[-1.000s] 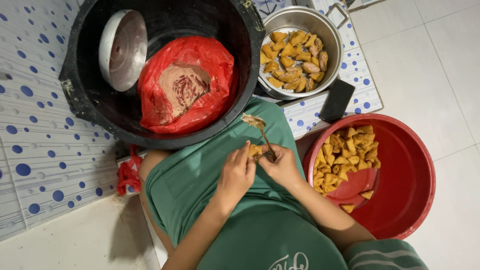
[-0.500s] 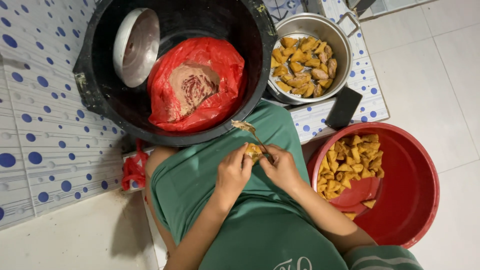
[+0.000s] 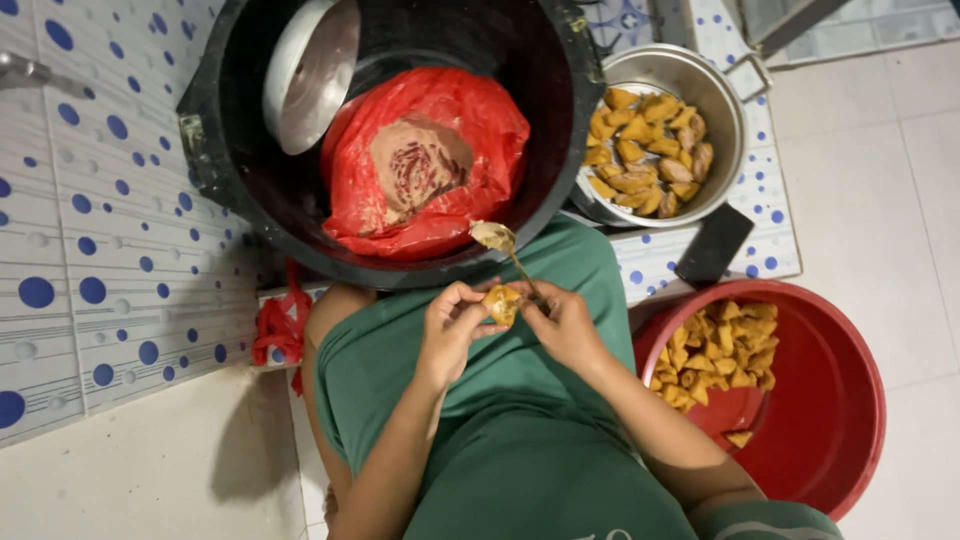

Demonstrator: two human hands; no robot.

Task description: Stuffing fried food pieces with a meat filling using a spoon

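Observation:
My left hand (image 3: pixel 450 325) and my right hand (image 3: pixel 565 322) meet over my lap, both pinching a small yellow-brown food piece (image 3: pixel 503 303). My right hand also holds a spoon (image 3: pixel 505 248) whose bowl, loaded with beige paste, points up toward the big black tub (image 3: pixel 250 190). Inside that tub lies a red plastic bag (image 3: pixel 440 210) open on a mound of brownish paste (image 3: pixel 415 165), with a metal lid (image 3: pixel 310 75) beside it.
A metal pot (image 3: pixel 720 130) at upper right holds several filled yellow pieces. A red basin (image 3: pixel 830 420) at right holds several more. A dark flat object (image 3: pixel 712 245) lies between them. Blue-dotted tiles (image 3: pixel 100 250) cover the left; a red bag scrap (image 3: pixel 275 335) lies by my knee.
The view has shifted slightly so everything sits further right and lower. My hands stay together on the piece, with the loaded spoon still raised.

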